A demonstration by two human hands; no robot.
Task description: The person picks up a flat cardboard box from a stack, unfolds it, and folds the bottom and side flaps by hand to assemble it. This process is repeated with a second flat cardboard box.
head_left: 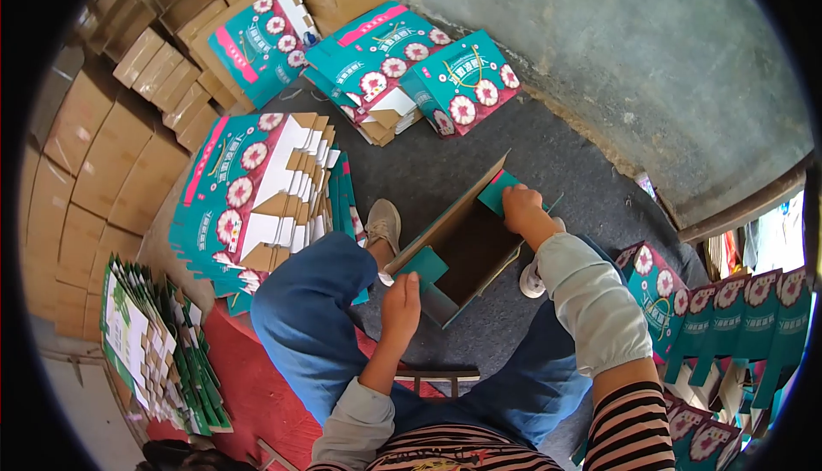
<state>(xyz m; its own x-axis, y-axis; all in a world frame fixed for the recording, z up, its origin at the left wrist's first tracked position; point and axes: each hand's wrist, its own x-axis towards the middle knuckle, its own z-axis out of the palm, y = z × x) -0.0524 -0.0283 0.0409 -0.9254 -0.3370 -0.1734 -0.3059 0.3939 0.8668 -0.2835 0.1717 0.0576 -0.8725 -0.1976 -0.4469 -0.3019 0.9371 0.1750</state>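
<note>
A teal gift box [462,253] with a brown cardboard inside stands open on the dark floor between my feet. My left hand [400,308] presses a teal flap at the box's near end. My right hand [520,207] pinches a teal flap at its far end. I sit with jeans-clad knees on either side of the box.
A fanned stack of flat teal-and-pink box blanks [257,197] lies to my left. More flat blanks [377,60] lie ahead by the concrete wall. Finished boxes [728,317] stand in a row at right. Brown cartons [111,146] and green flat sheets [163,351] sit far left.
</note>
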